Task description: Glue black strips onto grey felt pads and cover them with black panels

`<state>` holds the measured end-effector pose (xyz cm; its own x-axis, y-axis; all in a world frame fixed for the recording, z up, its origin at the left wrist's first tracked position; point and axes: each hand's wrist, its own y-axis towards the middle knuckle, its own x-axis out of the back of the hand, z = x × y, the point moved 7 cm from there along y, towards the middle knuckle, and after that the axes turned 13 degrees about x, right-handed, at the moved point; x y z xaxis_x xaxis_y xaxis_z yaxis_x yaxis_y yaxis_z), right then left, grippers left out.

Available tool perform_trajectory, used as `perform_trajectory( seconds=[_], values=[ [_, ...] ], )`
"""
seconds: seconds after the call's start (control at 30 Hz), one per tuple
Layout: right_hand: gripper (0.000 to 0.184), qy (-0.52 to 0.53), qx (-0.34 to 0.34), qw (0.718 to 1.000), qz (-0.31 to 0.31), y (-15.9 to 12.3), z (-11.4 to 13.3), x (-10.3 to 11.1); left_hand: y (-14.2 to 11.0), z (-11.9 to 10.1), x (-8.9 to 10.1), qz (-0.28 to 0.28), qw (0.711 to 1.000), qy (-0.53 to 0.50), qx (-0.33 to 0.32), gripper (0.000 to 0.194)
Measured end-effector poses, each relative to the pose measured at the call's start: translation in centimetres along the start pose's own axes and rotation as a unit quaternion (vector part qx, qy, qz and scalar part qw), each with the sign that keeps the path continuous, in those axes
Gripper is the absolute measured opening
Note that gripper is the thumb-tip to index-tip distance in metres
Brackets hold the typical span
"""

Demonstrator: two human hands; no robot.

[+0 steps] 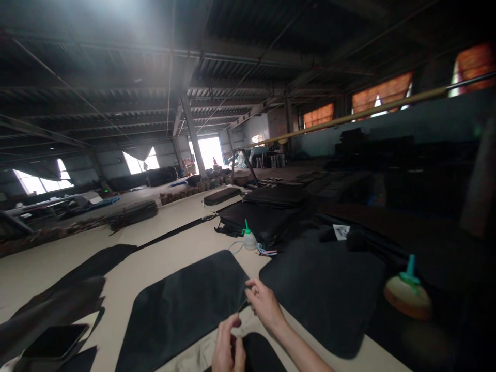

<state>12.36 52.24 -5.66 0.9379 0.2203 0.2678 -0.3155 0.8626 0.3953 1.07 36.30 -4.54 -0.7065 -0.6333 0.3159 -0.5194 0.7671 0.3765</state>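
A black flat phone (56, 341) lies well to the left of the fingers on the pale surface (166, 262). Nearer, a large black sheet with rounded corners (182, 305) lies flat, its right edge just beside the fingertips. The left hand (228, 343) has its fingers curled, nearly closed; whether they grip anything, I cannot tell. Beyond them rises a thin dark strip (243, 306), its far end pinched in the closed fingers of the right hand (264, 304). Keeping that pinch light and the strip straight along the edge should, I judge, avoid creasing. Past the fingers stands a whitish squeeze bottle with green nozzle (250, 240); rightward lies a second black sheet (321, 289).
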Motion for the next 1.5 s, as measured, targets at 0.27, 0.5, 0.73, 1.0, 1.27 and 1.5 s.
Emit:
perform_trajectory(
  seconds=[0.27, 0.5, 0.73, 1.0, 1.27, 1.5],
  values=[
    [0.028, 0.009, -0.004, 1.000, 0.000, -0.2, 0.4, 0.0, -0.2, 0.0, 0.3, 0.004, 0.999, 0.029, 0.021, 0.041],
    [0.027, 0.019, 0.000, 1.000, -0.002, -0.1, 0.5, 0.1, -0.3, 0.0, 0.3, 0.011, 1.000, -0.005, 0.019, 0.042],
    [0.030, 0.042, 0.014, 0.999, -0.003, 0.0, 0.6, -0.1, -0.1, -2.1, 1.9, 0.022, 0.999, 0.033, 0.026, 0.040],
    [0.040, 0.107, -0.032, 0.994, -0.001, -0.3, 0.6, -0.2, 3.1, -3.3, 11.1, -0.032, 0.971, 0.236, 0.001, 0.031],
    [0.050, 0.215, -0.066, 0.974, -0.026, -0.3, 1.7, -0.3, 3.9, 2.7, 18.2, -0.004, 0.909, 0.394, 0.133, 0.051],
    [0.055, 0.277, -0.069, 0.957, -0.047, -0.3, 1.5, -0.3, 3.4, 4.1, 17.6, 0.034, 0.895, 0.428, 0.119, 0.055]
  ],
)
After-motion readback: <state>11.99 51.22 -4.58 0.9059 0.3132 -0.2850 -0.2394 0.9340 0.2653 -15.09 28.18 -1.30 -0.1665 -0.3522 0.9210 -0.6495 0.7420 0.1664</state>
